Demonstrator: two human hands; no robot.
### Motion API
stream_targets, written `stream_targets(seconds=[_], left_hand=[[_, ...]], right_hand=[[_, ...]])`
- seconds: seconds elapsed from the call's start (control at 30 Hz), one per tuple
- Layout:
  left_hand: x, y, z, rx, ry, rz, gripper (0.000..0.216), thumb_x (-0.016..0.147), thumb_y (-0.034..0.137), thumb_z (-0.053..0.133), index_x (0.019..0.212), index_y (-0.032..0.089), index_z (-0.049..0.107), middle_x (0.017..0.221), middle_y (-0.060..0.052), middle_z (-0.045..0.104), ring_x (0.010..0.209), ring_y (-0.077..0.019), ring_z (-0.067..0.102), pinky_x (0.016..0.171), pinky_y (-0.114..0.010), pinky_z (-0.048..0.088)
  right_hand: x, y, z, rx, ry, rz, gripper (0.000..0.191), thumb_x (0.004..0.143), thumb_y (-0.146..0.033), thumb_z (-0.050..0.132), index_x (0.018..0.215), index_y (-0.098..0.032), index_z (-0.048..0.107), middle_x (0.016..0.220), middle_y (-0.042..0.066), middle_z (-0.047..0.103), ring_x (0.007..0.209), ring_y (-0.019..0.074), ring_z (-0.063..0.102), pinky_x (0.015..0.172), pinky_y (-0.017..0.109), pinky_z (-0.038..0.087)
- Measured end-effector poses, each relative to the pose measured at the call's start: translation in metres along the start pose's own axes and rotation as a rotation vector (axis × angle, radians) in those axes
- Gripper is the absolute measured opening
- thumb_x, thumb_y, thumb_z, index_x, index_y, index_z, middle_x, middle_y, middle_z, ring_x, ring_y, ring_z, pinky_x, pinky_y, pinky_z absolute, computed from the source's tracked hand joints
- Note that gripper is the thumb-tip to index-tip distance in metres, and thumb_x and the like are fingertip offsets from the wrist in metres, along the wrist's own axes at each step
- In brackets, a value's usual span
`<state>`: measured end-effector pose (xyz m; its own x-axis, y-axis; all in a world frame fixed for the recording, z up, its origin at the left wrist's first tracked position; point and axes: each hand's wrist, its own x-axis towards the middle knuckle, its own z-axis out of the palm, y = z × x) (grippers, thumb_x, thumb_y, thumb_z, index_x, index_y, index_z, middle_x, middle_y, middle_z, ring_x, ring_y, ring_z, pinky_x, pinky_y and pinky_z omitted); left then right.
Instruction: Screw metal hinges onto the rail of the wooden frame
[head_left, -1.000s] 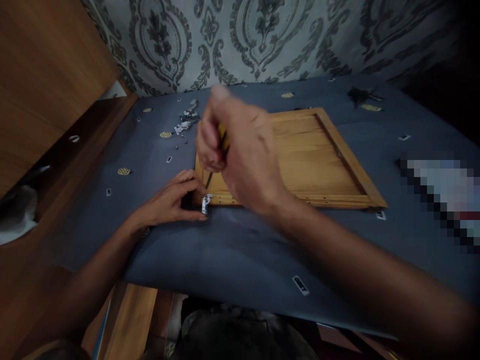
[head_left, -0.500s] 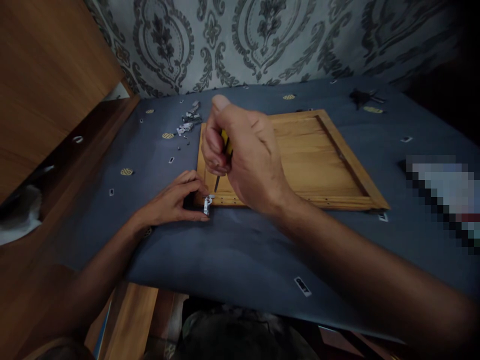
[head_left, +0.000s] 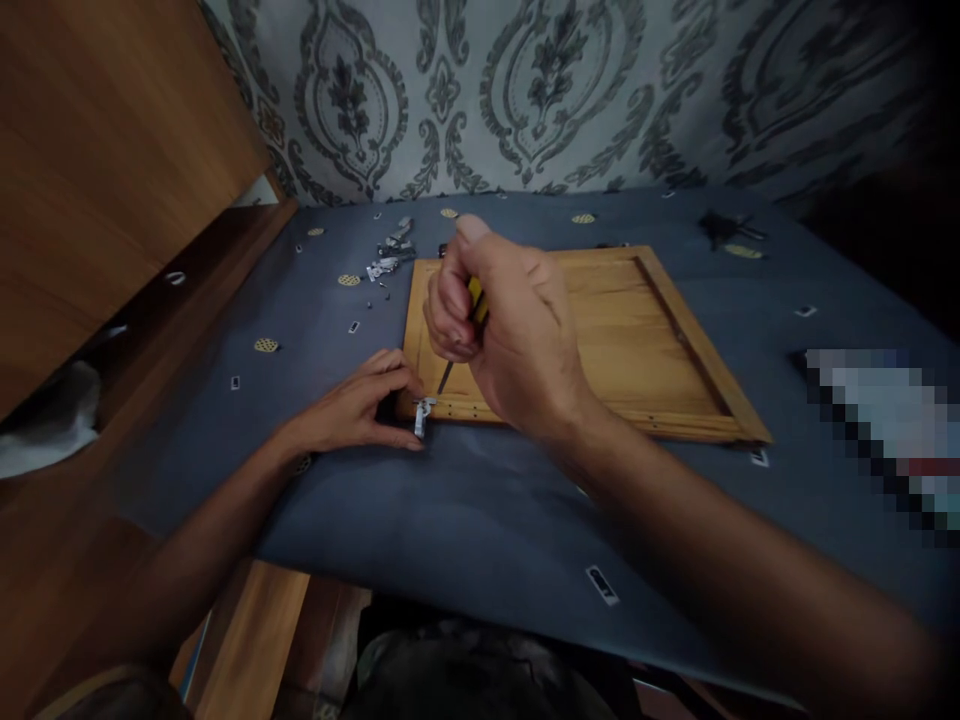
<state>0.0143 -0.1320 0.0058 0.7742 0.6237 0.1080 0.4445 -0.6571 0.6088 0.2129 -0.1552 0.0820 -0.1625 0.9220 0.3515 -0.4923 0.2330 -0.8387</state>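
A wooden cabinet door (head_left: 637, 340) with a raised frame lies flat on the blue cloth. At its near left corner sits a silver metal hinge (head_left: 421, 416), its arm jutting over the near edge. My left hand (head_left: 367, 405) steadies the hinge, fingertips on the door corner and thumb low beside the hinge arm. My right hand (head_left: 514, 325) is wrapped around the yellow and black handle of a screwdriver (head_left: 477, 298). Its dark shaft slants down and left toward the hinge; whether the tip touches a screw I cannot tell.
Several more hinges (head_left: 390, 255) are piled behind the door's left side, with small screws (head_left: 385, 290) nearby. A black tool-like object (head_left: 727, 230) lies at the far right. A pixelated item (head_left: 885, 420) sits right. Wooden furniture (head_left: 127, 150) borders the left side.
The view has shifted slightly, so the door and hands appear a little lower and to the right. Both hands keep their grips, and the screwdriver stays near the hinge.
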Motion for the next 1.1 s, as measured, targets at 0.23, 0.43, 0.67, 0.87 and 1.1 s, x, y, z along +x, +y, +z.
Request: stream_targets(seconds=[0.23,0.43,0.67,0.87,1.1], left_hand=[[-0.001,0.0,0.0,-0.008,0.0,-0.001,0.047,0.089,0.062,0.081,0.11,0.023,0.066,0.114,-0.005,0.06,0.113,-0.0252,0.055,0.102,-0.038,0.048],[-0.002,0.001,0.0,-0.011,-0.002,0.002,0.053,0.089,0.069,0.077,0.11,0.021,0.066,0.11,-0.004,0.057,0.108,-0.0245,0.054,0.096,-0.035,0.047],[-0.002,-0.006,0.003,-0.019,0.015,0.024,0.058,0.087,0.07,0.078,0.113,0.021,0.064,0.114,-0.007,0.06,0.112,-0.0257,0.055,0.099,-0.036,0.047],[-0.002,-0.005,0.005,-0.092,0.054,-0.003,0.052,0.084,0.063,0.085,0.109,0.021,0.066,0.114,-0.006,0.063,0.11,-0.0245,0.058,0.098,-0.036,0.05],[0.0,-0.041,0.01,-0.138,0.442,-0.269,0.029,0.091,0.044,0.073,0.107,0.021,0.067,0.099,-0.002,0.069,0.087,-0.017,0.065,0.077,-0.028,0.053]], right_hand=[[0.0,0.001,0.0,-0.068,0.012,-0.023,0.071,0.095,-0.078,0.059,0.053,-0.023,0.042,0.046,-0.008,0.032,0.043,0.0074,0.025,0.043,0.025,0.027],[-0.011,-0.007,-0.01,-0.105,0.024,0.02,0.064,0.097,-0.067,0.066,0.056,-0.023,0.044,0.047,-0.007,0.034,0.044,0.008,0.027,0.045,0.025,0.026],[-0.031,-0.008,-0.027,-0.038,0.108,0.106,0.058,0.089,-0.057,0.077,0.056,-0.023,0.046,0.046,-0.008,0.033,0.043,0.0076,0.024,0.043,0.025,0.023],[-0.039,0.0,-0.05,0.138,0.129,0.232,0.055,0.083,-0.047,0.085,0.054,-0.021,0.045,0.046,-0.009,0.03,0.043,0.0064,0.019,0.041,0.021,0.023],[-0.042,0.018,-0.085,0.427,0.208,0.339,0.057,0.09,-0.045,0.082,0.062,-0.021,0.039,0.053,-0.009,0.029,0.044,0.0073,0.027,0.043,0.018,0.032]])
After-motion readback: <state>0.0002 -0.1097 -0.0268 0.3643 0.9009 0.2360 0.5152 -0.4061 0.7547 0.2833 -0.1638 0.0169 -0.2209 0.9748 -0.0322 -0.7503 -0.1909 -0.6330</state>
